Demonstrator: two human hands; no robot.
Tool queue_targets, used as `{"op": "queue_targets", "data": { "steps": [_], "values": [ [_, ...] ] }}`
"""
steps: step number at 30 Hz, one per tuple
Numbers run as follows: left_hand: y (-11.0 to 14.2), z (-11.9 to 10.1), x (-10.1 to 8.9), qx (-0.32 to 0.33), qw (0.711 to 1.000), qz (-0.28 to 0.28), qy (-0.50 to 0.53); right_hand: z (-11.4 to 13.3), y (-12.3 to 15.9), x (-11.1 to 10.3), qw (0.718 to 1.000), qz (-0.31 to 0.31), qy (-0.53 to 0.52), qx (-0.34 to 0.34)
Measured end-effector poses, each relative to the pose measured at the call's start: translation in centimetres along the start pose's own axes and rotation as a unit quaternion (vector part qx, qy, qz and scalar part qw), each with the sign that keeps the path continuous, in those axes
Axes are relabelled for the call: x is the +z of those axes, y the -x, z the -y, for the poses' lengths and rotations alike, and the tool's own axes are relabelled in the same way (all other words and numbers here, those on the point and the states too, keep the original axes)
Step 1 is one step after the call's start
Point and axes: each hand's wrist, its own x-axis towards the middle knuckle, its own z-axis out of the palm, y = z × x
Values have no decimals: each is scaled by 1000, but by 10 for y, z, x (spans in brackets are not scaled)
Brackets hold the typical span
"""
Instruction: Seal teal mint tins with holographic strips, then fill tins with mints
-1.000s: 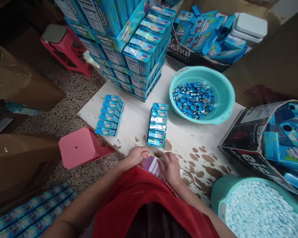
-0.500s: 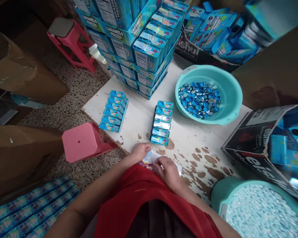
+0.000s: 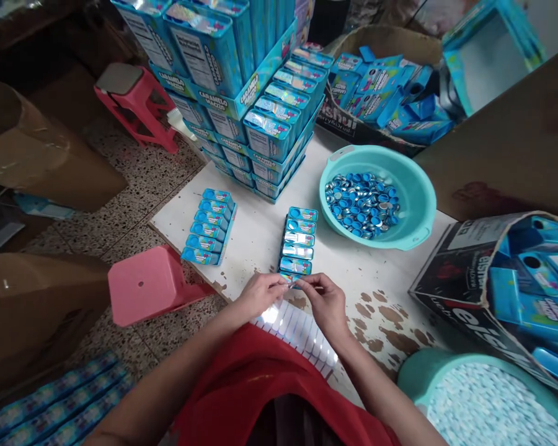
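Observation:
My left hand [image 3: 260,293] and my right hand [image 3: 326,303] meet over the near end of a row of small blue tins [image 3: 298,251]. Fingertips of both are pinched on a small thin sticker, mostly hidden by the fingers. The nearest tin is partly covered by my hands. Below them, against the red apron [image 3: 260,371], lies a shiny sheet of stickers [image 3: 304,331] with rows of narrow strips. Some tins in the row have bright reflective strips across their tops. Another row of blue tins [image 3: 207,229] stands in a tray to the left.
Stacked trays of blue tins [image 3: 260,139] rise at the back of the white table [image 3: 255,241]. A turquoise basin [image 3: 418,186] holds many small blue caps. Cartons of blue tins [image 3: 451,260] and a tub of pale candies [image 3: 497,402] stand right; a pink stool [image 3: 144,285] stands left.
Both hands have moved forward from the sheet to the nearest tin and come together there. The sheet of stickers is now uncovered. The whole view has shifted slightly.

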Motion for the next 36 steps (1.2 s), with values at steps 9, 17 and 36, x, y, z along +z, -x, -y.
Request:
{"op": "queue_targets", "data": {
  "steps": [9, 17, 36],
  "values": [
    [-66, -51, -58, 85, 986, -47, -136, 26, -74, 21, 995, -62, -3, -83],
    [-82, -45, -59, 73, 995, -32, -59, 33, -89, 17, 990, -71, 14, -125],
    [-137, -19, -69, 58, 980, -110, -158, 25, -118, 35, 952, -172, 250, -47]
  ]
}}
